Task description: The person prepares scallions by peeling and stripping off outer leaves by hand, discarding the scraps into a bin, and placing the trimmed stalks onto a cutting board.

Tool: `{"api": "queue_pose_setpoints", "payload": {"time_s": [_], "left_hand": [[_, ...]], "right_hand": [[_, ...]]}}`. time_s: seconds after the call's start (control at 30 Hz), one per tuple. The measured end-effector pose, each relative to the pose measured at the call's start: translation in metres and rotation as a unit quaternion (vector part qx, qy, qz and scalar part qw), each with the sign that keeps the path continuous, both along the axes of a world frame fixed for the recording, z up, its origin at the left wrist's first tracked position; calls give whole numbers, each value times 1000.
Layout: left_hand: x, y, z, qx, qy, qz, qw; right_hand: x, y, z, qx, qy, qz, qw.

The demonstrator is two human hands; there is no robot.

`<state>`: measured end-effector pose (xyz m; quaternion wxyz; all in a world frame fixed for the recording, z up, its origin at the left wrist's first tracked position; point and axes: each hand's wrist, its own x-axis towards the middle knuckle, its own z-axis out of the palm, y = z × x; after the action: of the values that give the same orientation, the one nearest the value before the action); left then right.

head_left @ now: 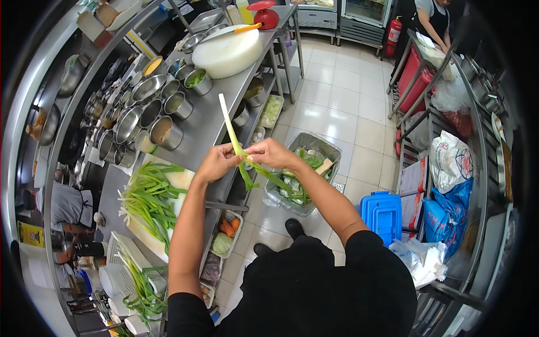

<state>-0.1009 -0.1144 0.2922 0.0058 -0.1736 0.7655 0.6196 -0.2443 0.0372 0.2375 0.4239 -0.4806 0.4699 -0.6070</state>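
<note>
A thin leek (229, 124) stands up between my two hands, its white end pointing away from me and its green leaves hanging down. My left hand (220, 163) is closed around its green part. Close beside it, my right hand (270, 154) pinches a green leaf that trails to the right. Below my right hand is a grey bin (331, 147) with green trimmings and plastic inside. To the left, a heap of leeks (147, 194) lies on a white cutting board (181, 178), and more leaves (143, 289) rest in a white basket (124, 253).
Metal pots (167, 133) and a thick round white block with a knife (227, 53) stand on the steel counter. A blue container (382, 216) and bags (449, 216) are at right. Other people work at far right (432, 22) and behind the left shelf (70, 205).
</note>
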Motion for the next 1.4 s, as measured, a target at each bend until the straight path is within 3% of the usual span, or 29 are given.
{"api": "queue_pose_setpoints", "payload": {"time_s": [0.43,0.63,0.77,0.83,0.87,0.93,1.13,1.23,1.3,1.4], "left_hand": [[-13,28,5,19,-28,-24,999],[-19,34,6,42,-2,-58,997],[-21,44,4,71,9,-25,997],[-24,44,2,34,22,49,998],[-25,40,-1,34,21,52,998],[-30,34,-4,124,65,104,985],[-41,47,-20,27,75,103,992],[-44,42,-27,18,58,156,986],[-45,38,-29,43,64,231,970],[-44,42,-31,81,96,245,961]], "right_hand": [[-24,30,-8,37,25,40,998],[-31,42,-6,22,-52,70,996],[-36,44,-11,54,-13,50,997],[-39,45,-13,57,12,50,997],[-39,47,-12,24,78,33,996],[-36,46,-11,-10,143,18,990],[-19,34,-2,-9,-28,-26,999],[-26,25,-2,39,193,-62,979],[-25,24,-10,15,233,-84,969],[-16,26,-16,-19,278,-136,951]]}}
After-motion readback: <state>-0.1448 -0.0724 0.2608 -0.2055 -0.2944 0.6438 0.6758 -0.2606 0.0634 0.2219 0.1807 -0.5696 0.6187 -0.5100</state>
